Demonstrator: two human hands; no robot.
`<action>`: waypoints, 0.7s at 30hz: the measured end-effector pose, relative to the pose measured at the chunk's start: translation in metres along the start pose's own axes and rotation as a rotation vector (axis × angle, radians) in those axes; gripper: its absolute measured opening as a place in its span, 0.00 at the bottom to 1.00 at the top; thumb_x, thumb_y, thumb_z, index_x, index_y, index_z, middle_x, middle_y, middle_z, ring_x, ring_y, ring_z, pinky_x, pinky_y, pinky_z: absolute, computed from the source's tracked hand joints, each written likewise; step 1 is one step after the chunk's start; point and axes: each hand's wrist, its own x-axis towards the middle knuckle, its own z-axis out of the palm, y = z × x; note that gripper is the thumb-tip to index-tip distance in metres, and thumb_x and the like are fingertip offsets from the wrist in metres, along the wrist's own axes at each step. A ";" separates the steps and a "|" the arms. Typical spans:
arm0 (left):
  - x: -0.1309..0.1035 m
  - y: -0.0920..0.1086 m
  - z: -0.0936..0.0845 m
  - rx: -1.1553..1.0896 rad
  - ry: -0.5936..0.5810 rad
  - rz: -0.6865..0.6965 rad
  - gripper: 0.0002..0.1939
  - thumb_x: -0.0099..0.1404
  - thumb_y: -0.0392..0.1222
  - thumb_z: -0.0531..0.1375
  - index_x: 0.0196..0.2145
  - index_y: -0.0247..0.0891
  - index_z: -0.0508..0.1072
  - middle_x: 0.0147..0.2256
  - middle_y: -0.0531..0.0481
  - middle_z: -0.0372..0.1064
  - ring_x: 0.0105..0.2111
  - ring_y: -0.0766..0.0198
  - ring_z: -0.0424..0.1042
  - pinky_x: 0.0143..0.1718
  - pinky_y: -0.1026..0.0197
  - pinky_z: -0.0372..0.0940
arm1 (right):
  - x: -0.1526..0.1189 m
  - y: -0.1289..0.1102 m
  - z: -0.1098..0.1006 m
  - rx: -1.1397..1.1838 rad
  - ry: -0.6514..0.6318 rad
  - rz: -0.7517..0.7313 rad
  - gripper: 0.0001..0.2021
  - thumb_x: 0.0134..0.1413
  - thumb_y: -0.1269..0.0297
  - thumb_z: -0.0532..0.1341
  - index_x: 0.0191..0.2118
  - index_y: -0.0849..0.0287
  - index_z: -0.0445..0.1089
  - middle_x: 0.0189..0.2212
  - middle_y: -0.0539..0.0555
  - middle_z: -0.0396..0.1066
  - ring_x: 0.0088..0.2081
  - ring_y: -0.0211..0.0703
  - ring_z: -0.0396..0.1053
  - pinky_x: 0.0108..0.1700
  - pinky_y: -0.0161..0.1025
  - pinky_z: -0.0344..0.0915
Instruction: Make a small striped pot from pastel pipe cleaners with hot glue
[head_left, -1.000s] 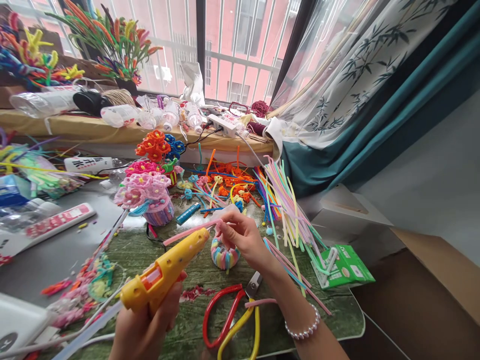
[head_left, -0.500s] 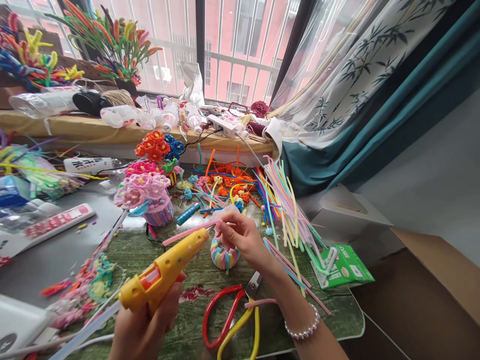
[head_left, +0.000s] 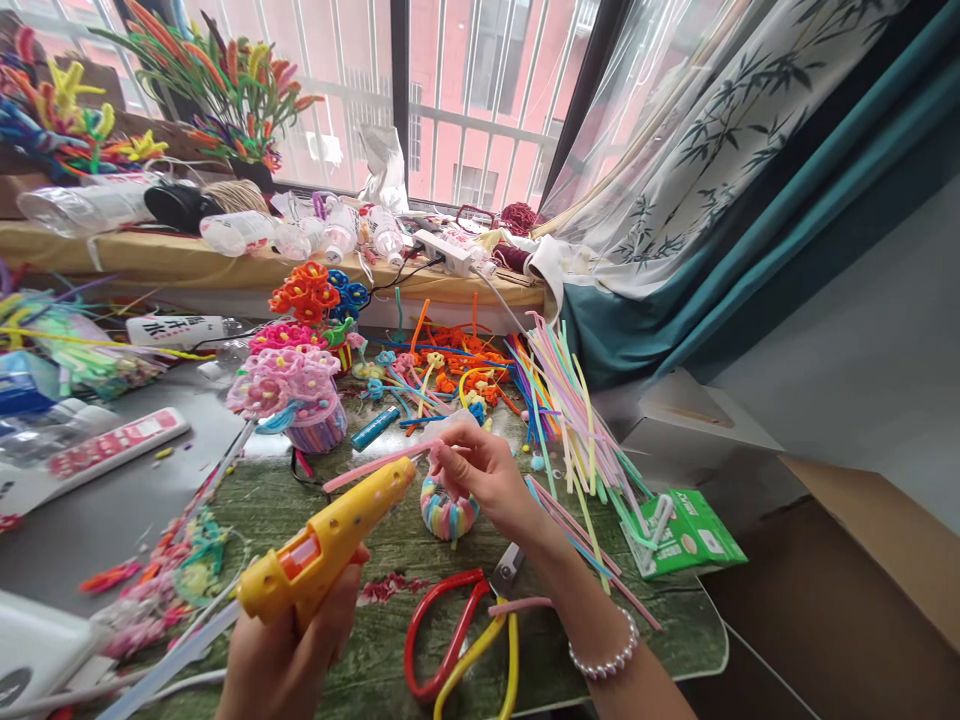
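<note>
My left hand [head_left: 300,635] is wrapped round the grip of a yellow hot glue gun [head_left: 330,530], its nozzle pointing up and to the right. A clear glue stick [head_left: 176,655] sticks out of its rear end. Between thumb and fingers, my right hand [head_left: 484,470] pinches a pink pipe cleaner [head_left: 382,463], which stretches left just above the nozzle; whether they touch I cannot tell. Under the right hand sits a small ring-shaped piece wrapped in pastel pipe cleaners [head_left: 448,517], partly hidden by the fingers. Scissors [head_left: 480,620] with one red and one yellow handle lie nearer to me.
Pink pipe-cleaner flowers in a striped pot [head_left: 300,395] stand behind the glue gun. Loose pastel pipe cleaners [head_left: 574,400] lie to the right, beside a green carton [head_left: 690,535]. A teal lighter-like object [head_left: 375,428] lies mid-table. Cardboard boxes [head_left: 877,520] flank the table's right edge.
Almost nothing differs. The glue gun has shifted very slightly to the left, while the right hand keeps its place with the pink pipe cleaner.
</note>
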 end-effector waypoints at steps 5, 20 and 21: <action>-0.001 -0.005 -0.002 0.012 0.000 0.002 0.14 0.60 0.55 0.58 0.33 0.42 0.74 0.13 0.60 0.55 0.12 0.69 0.55 0.14 0.67 0.57 | 0.001 0.000 0.000 0.002 -0.002 -0.006 0.12 0.55 0.55 0.66 0.32 0.59 0.69 0.24 0.46 0.68 0.18 0.28 0.60 0.20 0.28 0.57; -0.002 -0.020 -0.007 0.009 -0.022 0.014 0.16 0.61 0.56 0.59 0.35 0.42 0.75 0.14 0.58 0.57 0.13 0.69 0.56 0.13 0.66 0.56 | 0.001 0.002 -0.001 -0.043 0.028 0.002 0.15 0.53 0.51 0.66 0.32 0.59 0.69 0.23 0.46 0.67 0.19 0.29 0.59 0.20 0.29 0.56; -0.002 -0.021 -0.007 0.005 -0.026 0.012 0.16 0.60 0.57 0.59 0.35 0.42 0.75 0.14 0.58 0.56 0.13 0.69 0.56 0.14 0.66 0.56 | 0.001 0.002 -0.001 -0.046 0.030 0.000 0.15 0.53 0.51 0.66 0.32 0.59 0.69 0.23 0.46 0.67 0.19 0.29 0.59 0.20 0.29 0.55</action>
